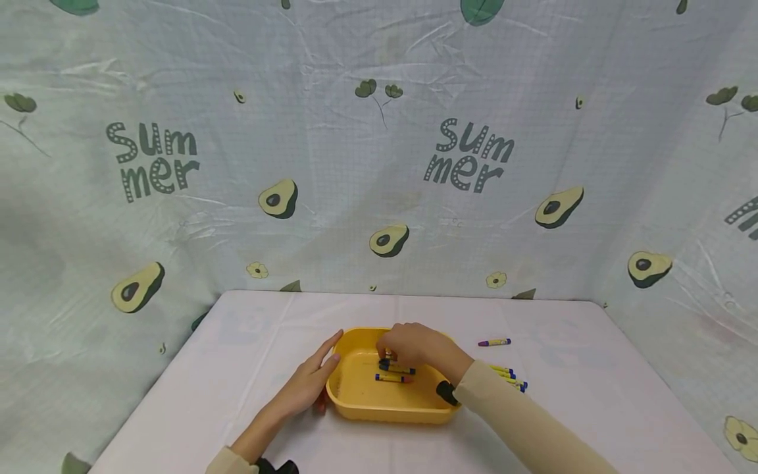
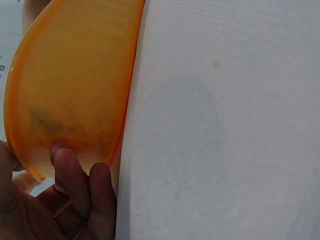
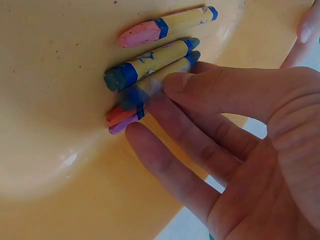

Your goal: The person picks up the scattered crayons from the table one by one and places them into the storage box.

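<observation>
A yellow plastic tray (image 1: 379, 415) sits on the table. My left hand (image 1: 304, 388) grips its left side, thumb at the rim and fingers (image 2: 72, 172) against the outer wall. Reaching in from the right, my right hand (image 1: 411, 343) pinches a blurred, dark-ended crayon (image 3: 172, 70) between thumb and fingers, low over the tray floor. Right beside it lies a dark green crayon (image 3: 150, 62), with a pink crayon (image 3: 167, 26) parallel beyond. An orange crayon (image 3: 120, 116) and a purple crayon (image 3: 122, 126) show partly behind the held one.
On the table right of the tray lies a purple crayon (image 1: 494, 342). Nearer, several yellow-wrapped crayons (image 1: 509, 376) lie together, partly behind my right sleeve (image 1: 521, 415). A printed cloth (image 1: 331, 151) hangs behind the white-covered table (image 1: 249, 355).
</observation>
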`<control>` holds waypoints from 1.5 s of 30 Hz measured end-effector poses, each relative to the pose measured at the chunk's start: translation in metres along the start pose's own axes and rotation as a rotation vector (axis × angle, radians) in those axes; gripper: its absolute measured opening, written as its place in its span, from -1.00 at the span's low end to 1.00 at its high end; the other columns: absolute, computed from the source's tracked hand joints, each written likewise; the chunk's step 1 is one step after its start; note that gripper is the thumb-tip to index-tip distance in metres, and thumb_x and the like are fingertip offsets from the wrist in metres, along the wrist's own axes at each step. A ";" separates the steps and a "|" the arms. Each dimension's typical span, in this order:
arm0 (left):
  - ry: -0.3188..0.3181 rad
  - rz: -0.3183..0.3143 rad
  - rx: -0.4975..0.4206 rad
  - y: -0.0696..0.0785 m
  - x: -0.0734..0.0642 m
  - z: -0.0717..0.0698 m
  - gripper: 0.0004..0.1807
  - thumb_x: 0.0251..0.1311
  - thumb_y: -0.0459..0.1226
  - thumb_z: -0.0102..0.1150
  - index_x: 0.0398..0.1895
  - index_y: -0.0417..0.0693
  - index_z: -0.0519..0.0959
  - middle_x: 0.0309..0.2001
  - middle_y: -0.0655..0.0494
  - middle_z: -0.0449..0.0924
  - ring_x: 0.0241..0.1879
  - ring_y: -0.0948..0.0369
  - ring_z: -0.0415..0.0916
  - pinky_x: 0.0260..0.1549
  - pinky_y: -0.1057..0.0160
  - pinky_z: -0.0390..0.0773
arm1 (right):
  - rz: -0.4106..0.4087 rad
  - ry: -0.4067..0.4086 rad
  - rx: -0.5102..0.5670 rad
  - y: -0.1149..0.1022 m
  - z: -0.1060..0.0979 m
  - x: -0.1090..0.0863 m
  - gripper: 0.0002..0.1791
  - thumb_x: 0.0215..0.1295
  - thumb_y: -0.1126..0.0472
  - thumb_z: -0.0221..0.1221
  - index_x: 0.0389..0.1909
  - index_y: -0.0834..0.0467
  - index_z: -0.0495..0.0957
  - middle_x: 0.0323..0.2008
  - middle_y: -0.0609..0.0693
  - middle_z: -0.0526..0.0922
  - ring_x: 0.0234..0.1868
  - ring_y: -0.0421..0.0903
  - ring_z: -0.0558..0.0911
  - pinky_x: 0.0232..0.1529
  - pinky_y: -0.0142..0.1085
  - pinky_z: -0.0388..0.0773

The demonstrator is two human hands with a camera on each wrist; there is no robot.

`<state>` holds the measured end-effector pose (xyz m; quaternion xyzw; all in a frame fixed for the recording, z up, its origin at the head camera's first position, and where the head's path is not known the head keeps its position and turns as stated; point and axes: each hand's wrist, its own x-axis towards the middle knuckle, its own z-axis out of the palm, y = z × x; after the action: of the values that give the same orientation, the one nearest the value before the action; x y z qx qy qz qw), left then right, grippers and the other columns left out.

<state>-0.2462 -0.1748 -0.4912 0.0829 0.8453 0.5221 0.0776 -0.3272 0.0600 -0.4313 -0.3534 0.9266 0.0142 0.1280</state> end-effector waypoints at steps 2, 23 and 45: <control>0.000 0.000 0.002 0.000 0.000 0.000 -0.39 0.66 -0.01 -0.21 0.68 0.33 0.01 -0.64 0.06 0.41 -0.75 0.17 0.40 -0.64 0.25 0.50 | 0.009 -0.005 0.007 0.000 0.000 0.000 -0.69 0.29 0.37 0.33 -0.10 -0.10 0.72 -0.28 -0.20 0.65 -0.31 -0.20 0.52 -0.09 -0.30 0.61; -0.006 -0.009 -0.009 0.004 0.001 0.003 -0.38 0.65 0.01 -0.21 0.68 0.32 0.01 -0.60 0.02 0.43 -0.74 0.16 0.41 -0.64 0.24 0.52 | -0.165 0.096 0.252 0.023 -0.033 -0.046 -0.67 0.32 0.31 0.31 0.09 0.02 0.69 -0.18 -0.08 0.73 -0.24 -0.26 0.61 -0.18 -0.40 0.61; -0.003 -0.020 -0.025 0.006 0.000 0.001 -0.37 0.65 0.00 -0.19 0.68 0.30 0.00 -0.63 0.05 0.43 -0.76 0.15 0.42 -0.66 0.21 0.54 | -0.041 0.361 0.488 0.118 -0.001 -0.167 -0.70 0.36 0.23 0.33 0.09 -0.02 0.65 -0.17 -0.16 0.69 -0.19 -0.32 0.61 -0.19 -0.42 0.67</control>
<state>-0.2458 -0.1716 -0.4864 0.0742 0.8393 0.5318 0.0852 -0.2853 0.2574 -0.3963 -0.3276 0.9031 -0.2743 0.0424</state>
